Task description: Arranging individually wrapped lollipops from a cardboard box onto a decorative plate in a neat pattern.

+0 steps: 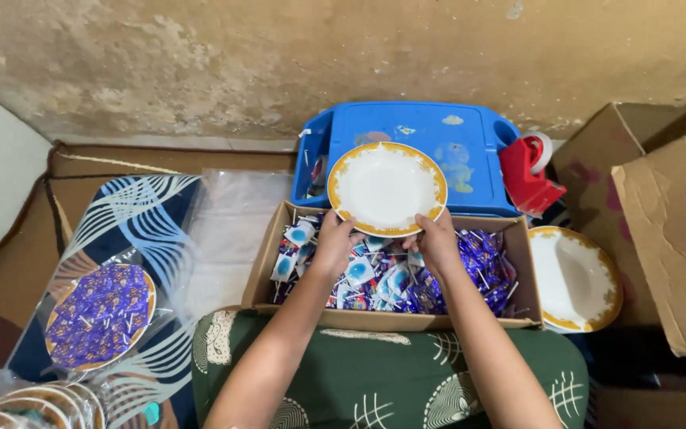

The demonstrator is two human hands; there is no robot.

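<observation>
Green patterned cloth point(391, 373) nearest; both hands, left hand point(335, 242) and right hand point(437, 238), grip an empty gold-rimmed white plate point(387, 187) above the cardboard box of wrapped lollipops point(395, 274); filled plate point(99, 316) at eight o'clock.

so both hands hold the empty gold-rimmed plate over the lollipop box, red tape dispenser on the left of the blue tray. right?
Not quite. In the head view the red tape dispenser sits right of the blue tray. Both hands, left hand and right hand, do hold the empty gold-rimmed plate over the lollipop box.
</observation>
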